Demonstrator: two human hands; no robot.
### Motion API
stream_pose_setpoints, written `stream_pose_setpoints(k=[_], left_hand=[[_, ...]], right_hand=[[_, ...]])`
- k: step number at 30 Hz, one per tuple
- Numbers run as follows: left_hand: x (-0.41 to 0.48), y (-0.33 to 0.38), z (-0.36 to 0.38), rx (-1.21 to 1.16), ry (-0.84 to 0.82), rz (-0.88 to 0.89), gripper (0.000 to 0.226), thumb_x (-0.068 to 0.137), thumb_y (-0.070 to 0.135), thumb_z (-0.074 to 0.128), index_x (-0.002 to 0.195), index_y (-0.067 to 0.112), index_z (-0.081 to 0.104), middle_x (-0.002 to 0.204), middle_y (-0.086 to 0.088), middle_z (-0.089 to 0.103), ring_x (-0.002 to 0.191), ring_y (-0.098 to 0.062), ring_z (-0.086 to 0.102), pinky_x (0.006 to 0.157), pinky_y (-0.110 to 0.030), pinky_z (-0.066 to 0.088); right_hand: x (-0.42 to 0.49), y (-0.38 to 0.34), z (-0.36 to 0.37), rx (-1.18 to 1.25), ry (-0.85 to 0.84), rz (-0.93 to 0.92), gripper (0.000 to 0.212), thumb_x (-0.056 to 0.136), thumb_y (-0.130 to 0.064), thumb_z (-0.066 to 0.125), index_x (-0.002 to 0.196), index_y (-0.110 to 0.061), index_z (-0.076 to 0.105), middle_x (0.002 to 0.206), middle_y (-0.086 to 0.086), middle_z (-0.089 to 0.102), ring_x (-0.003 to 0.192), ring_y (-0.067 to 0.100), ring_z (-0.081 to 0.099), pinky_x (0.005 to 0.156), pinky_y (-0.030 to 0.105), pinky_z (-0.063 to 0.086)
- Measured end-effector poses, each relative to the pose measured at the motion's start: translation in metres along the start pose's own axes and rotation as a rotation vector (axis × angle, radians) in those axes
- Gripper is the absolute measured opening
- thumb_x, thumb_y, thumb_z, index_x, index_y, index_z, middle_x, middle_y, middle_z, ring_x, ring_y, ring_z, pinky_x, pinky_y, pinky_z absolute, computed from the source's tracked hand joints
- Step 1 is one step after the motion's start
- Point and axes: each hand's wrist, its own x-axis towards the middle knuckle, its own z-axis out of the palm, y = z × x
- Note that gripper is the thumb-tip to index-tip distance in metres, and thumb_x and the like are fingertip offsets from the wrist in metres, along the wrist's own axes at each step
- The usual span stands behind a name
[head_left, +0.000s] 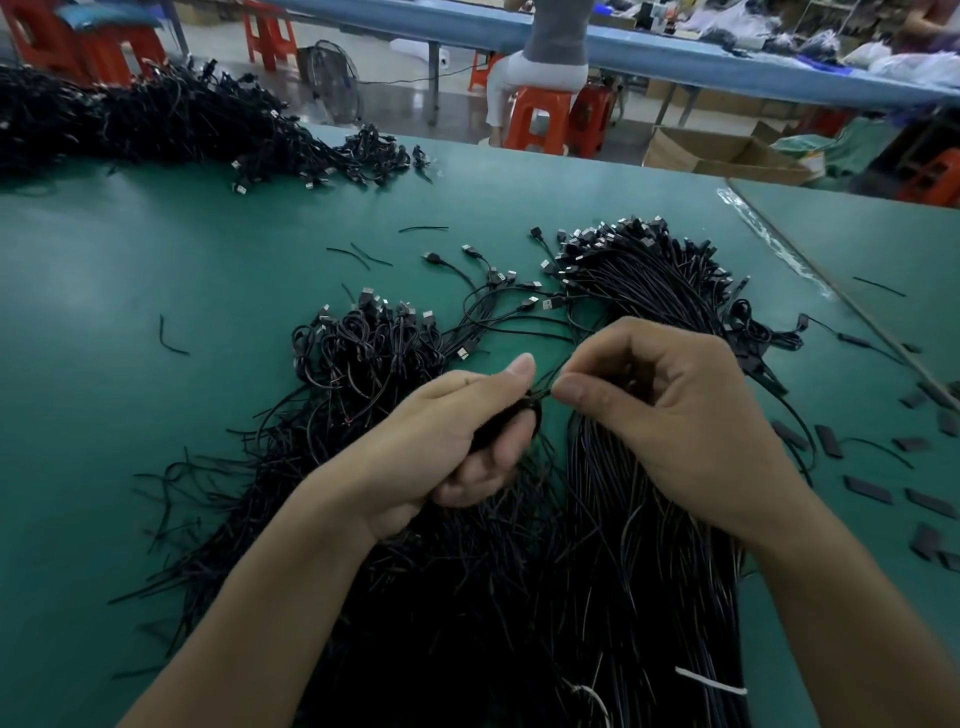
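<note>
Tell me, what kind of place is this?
Probably a cable-assembly workshop: heaps of black USB cables cover the green worktable, the left hand grips a coiled cable, and a worker sits on an orange stool.

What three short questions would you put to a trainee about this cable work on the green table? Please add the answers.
1. True or false: the left hand grips a coiled black cable.
2. Where does the heap of coiled cables lie? A) on the table, left of the hands; B) on an orange stool; C) in a cardboard box.
3. Fill the gap: the ___ hand pinches the thin black strand beside the coil.
Key: 1 true; 2 A; 3 right, the right hand.
</note>
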Motion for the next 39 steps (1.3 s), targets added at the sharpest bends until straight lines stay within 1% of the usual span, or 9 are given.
stream_pose_setpoints(k=[5, 9, 17, 24, 27, 30, 32, 34, 39], left_hand=[[-0.005, 0.002, -0.007, -0.256, -0.21, 0.037, 0.053, 0.104, 0.042, 0.042, 0.054, 0.022, 0.043, 0.043, 0.005, 0.045, 0.032, -0.004, 0.036, 0.032, -0.016, 0.024], [-0.004, 0.003, -0.007, -0.234, -0.087, 0.001, 0.054, 0.099, 0.042, 0.046, 0.048, 0.023, 0.041, 0.049, -0.003, 0.052, 0.037, -0.008, 0.044, 0.034, -0.014, 0.033], [0.005, -0.005, -0.003, 0.014, 0.159, 0.055, 0.058, 0.099, 0.044, 0.047, 0.045, 0.025, 0.039, 0.048, 0.002, 0.038, 0.046, -0.012, 0.033, 0.043, -0.017, 0.029], [0.006, -0.005, -0.002, 0.047, 0.238, 0.004, 0.059, 0.103, 0.039, 0.048, 0.047, 0.021, 0.038, 0.049, 0.002, 0.037, 0.043, -0.01, 0.03, 0.04, -0.016, 0.028], [0.011, -0.007, 0.001, 0.103, 0.376, 0.079, 0.053, 0.102, 0.035, 0.052, 0.064, -0.002, 0.057, 0.063, -0.009, 0.042, 0.058, -0.017, 0.041, 0.058, -0.029, 0.041], [0.013, -0.01, 0.005, -0.076, 0.341, 0.067, 0.039, 0.099, 0.038, 0.051, 0.082, 0.015, 0.076, 0.081, -0.009, 0.062, 0.077, -0.018, 0.063, 0.072, -0.042, 0.06], [0.012, -0.009, 0.007, -0.176, 0.241, 0.025, 0.046, 0.102, 0.04, 0.039, 0.08, 0.024, 0.076, 0.076, -0.007, 0.069, 0.068, -0.022, 0.069, 0.058, -0.045, 0.06], [0.013, -0.012, 0.006, -0.102, 0.233, -0.006, 0.05, 0.105, 0.043, 0.031, 0.085, 0.018, 0.07, 0.066, -0.01, 0.068, 0.047, -0.021, 0.062, 0.038, -0.026, 0.045], [0.014, -0.019, -0.002, 0.292, 0.417, 0.035, 0.035, 0.105, 0.045, 0.034, 0.096, 0.018, 0.054, 0.046, -0.003, 0.058, 0.028, -0.01, 0.034, 0.031, -0.015, 0.024]], right_hand=[[-0.004, 0.003, 0.005, 0.27, -0.211, 0.068, 0.014, 0.088, -0.029, 0.07, 0.087, -0.016, 0.063, 0.098, -0.004, 0.073, 0.092, 0.018, 0.069, 0.079, 0.024, 0.055], [-0.005, 0.003, 0.008, 0.155, -0.215, 0.041, 0.016, 0.084, -0.038, 0.067, 0.086, -0.023, 0.062, 0.081, 0.016, 0.062, 0.076, 0.042, 0.057, 0.067, 0.059, 0.048], [-0.001, 0.001, 0.015, -0.204, -0.147, -0.03, 0.013, 0.092, -0.019, 0.066, 0.086, -0.025, 0.056, 0.074, -0.015, 0.059, 0.065, 0.007, 0.055, 0.059, 0.014, 0.04], [0.002, 0.0, 0.019, -0.202, -0.112, -0.056, 0.017, 0.09, -0.012, 0.07, 0.082, -0.02, 0.057, 0.066, -0.007, 0.059, 0.061, 0.013, 0.055, 0.054, 0.02, 0.042], [0.003, -0.001, 0.022, -0.225, -0.05, -0.086, 0.016, 0.089, -0.009, 0.07, 0.082, -0.016, 0.058, 0.065, -0.006, 0.06, 0.059, 0.015, 0.056, 0.051, 0.016, 0.04], [0.004, -0.002, 0.028, -0.202, 0.01, -0.126, 0.012, 0.09, -0.004, 0.068, 0.085, -0.009, 0.058, 0.075, -0.003, 0.065, 0.068, 0.013, 0.062, 0.057, 0.021, 0.049], [0.005, 0.0, 0.031, -0.232, 0.035, -0.145, 0.01, 0.09, -0.004, 0.068, 0.086, -0.008, 0.059, 0.078, -0.002, 0.067, 0.072, 0.013, 0.063, 0.063, 0.027, 0.049], [0.005, 0.002, 0.032, -0.217, 0.058, -0.141, 0.011, 0.09, -0.005, 0.069, 0.084, -0.007, 0.06, 0.072, -0.002, 0.065, 0.066, 0.012, 0.062, 0.058, 0.025, 0.047], [0.004, 0.017, 0.026, -0.134, 0.021, 0.033, 0.013, 0.086, -0.02, 0.076, 0.081, -0.021, 0.065, 0.069, -0.007, 0.066, 0.062, 0.008, 0.061, 0.057, 0.017, 0.048]])
